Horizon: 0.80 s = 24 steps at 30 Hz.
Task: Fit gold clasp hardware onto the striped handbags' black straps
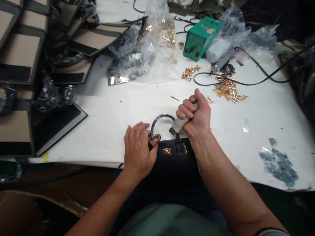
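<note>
A black bag lies at the near edge of the white table, its curved black handle arching over the tabletop. My left hand rests palm down on the bag's left corner, fingers together beside a gold clasp. My right hand is a fist wrapped round a grey tool handle whose dark tip points down at the bag's top edge, next to two more gold fittings.
Loose gold metal fittings lie scattered at the far right, by a green control box and black cables. Plastic bags of hardware sit behind. Beige and black bag panels are stacked at left. Foil scraps lie near right.
</note>
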Motion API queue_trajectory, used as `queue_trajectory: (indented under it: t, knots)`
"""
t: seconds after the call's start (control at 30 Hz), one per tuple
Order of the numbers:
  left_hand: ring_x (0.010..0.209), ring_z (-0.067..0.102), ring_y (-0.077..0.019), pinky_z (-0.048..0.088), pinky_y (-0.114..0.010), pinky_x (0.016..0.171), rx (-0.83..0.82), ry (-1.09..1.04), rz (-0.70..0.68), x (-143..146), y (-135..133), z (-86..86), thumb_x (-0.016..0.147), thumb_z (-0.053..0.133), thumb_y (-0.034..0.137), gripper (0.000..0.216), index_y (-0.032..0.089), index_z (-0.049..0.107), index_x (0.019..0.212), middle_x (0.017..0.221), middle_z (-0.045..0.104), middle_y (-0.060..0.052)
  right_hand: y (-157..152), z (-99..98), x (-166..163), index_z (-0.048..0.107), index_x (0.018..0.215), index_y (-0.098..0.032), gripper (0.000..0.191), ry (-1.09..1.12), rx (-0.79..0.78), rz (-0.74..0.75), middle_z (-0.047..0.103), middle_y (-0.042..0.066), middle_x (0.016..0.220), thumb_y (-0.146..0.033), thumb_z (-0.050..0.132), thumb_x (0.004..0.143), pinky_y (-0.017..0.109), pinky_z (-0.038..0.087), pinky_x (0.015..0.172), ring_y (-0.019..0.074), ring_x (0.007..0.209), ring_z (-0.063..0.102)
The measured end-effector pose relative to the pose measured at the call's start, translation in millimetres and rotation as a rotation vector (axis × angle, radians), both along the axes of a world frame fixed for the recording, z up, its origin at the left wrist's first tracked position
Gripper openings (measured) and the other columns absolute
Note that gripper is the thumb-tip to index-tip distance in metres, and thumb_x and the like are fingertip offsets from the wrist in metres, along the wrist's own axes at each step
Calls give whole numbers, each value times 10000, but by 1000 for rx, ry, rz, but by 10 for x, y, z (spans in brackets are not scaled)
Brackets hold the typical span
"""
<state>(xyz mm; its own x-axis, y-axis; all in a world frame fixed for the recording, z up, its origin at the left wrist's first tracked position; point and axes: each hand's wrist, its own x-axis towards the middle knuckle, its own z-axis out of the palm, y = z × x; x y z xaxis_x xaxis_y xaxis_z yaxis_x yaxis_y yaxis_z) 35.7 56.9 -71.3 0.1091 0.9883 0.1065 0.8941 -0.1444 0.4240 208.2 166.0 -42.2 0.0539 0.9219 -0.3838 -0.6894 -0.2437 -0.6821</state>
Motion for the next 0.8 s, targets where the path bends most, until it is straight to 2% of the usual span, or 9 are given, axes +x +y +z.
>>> queue_trajectory:
  t: [0.1, 0.3, 0.57, 0.8]
  knots:
    - [1351, 453, -299, 221, -553, 1215, -8, 12, 9, 13, 0, 12, 918, 525, 279, 117, 222, 554, 1017, 1332, 593, -123, -101, 59, -98, 376, 690, -242, 476, -115, 14, 68, 252, -119, 491, -574, 670, 865, 211, 371, 365, 62, 353, 260]
    - [1357, 444, -293, 202, -535, 1232, -23, 15, 31, 36, -17, 34, 876, 563, 251, 176, 215, 576, 1048, 1338, 587, -117, -351, 94, -368, 403, 717, -241, 527, -248, 31, 243, 343, -108, 529, -628, 757, 762, 218, 435, 417, 65, 405, 364]
    - [1361, 437, -290, 179, -523, 1244, -24, 1, 28, 19, -30, 32, 870, 584, 268, 162, 209, 583, 1020, 1339, 588, -109, -322, -58, -422, 387, 731, -246, 562, -271, -43, 218, 361, -98, 524, -702, 714, 761, 223, 413, 387, 79, 411, 395]
    - [1350, 450, -298, 194, -538, 1237, -16, -25, 39, 6, -38, 24, 850, 613, 261, 159, 223, 591, 1002, 1335, 595, -100, -292, -125, -416, 377, 732, -248, 564, -295, -59, 231, 359, -107, 517, -646, 775, 736, 226, 436, 390, 77, 405, 397]
